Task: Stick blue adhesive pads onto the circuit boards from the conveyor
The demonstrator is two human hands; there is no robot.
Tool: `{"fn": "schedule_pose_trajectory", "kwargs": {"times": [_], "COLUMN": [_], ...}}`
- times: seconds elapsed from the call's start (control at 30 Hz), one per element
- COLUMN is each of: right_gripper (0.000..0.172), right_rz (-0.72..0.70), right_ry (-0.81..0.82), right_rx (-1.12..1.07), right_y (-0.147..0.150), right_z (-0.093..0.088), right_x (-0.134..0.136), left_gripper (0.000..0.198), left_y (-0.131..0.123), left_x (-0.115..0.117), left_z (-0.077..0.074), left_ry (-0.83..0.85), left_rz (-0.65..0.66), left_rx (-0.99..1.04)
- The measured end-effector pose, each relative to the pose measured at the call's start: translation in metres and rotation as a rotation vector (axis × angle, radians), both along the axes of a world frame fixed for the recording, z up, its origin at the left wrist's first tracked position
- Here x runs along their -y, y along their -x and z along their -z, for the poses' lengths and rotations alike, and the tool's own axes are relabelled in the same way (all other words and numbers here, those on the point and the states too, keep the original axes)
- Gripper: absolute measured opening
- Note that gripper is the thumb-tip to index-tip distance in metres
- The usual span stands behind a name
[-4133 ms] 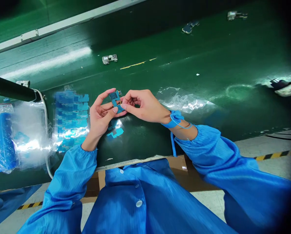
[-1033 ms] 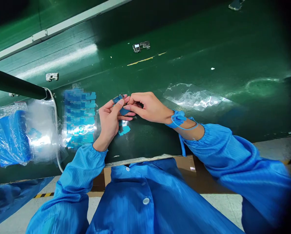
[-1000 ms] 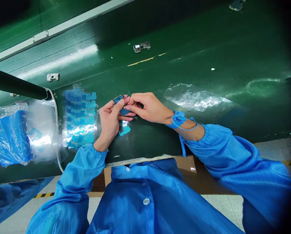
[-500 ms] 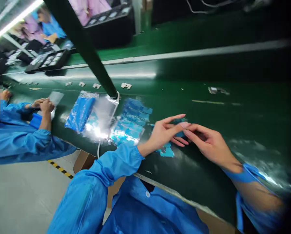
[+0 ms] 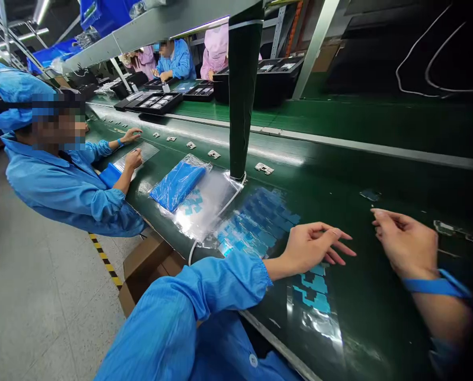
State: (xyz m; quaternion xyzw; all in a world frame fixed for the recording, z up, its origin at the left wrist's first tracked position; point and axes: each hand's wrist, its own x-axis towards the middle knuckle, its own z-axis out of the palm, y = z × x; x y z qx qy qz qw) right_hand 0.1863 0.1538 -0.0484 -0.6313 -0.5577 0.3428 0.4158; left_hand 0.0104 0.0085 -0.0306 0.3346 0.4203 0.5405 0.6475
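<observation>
My left hand (image 5: 314, 246) hovers just above the green conveyor belt (image 5: 379, 159) with its fingers stretched out and nothing in them. Below it lies a clear film with a few blue stickers (image 5: 314, 286). My right hand (image 5: 405, 241), with a blue wrist strap (image 5: 435, 286), is held to the right, fingers loosely extended and empty. A small dark blue circuit board (image 5: 369, 194) lies on the belt just beyond its fingertips, apart from both hands.
A sheet of several blue stickers (image 5: 256, 222) and a plastic bag of blue film (image 5: 179, 182) lie left of my hands beside a black post (image 5: 242, 90). Small metal parts (image 5: 264, 168) dot the belt. A co-worker (image 5: 62, 180) sits at left; others work behind black trays (image 5: 157, 100).
My head turned left and up, bringing the line and co-workers into view. My hands have parted; the small board they held together is out of them and lies on the belt.
</observation>
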Motion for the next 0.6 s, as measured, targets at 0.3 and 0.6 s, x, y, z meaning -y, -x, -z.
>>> {"fn": "schedule_pose_trajectory", "kwargs": {"times": [0.3, 0.6], "right_gripper": [0.008, 0.027], "right_rz": [-0.155, -0.358], "right_ry": [-0.032, -0.143], "right_rx": [0.173, 0.33], "right_y": [0.0, -0.003], "right_z": [0.003, 0.017], "right_x": [0.02, 0.019], "left_gripper": [0.061, 0.069], "left_y": [-0.001, 0.015], "left_x": [0.007, 0.003], "left_z": [-0.003, -0.016], "left_ry": [-0.085, -0.175], "left_rz": [0.063, -0.157], "left_rx": [-0.1, -0.45]}}
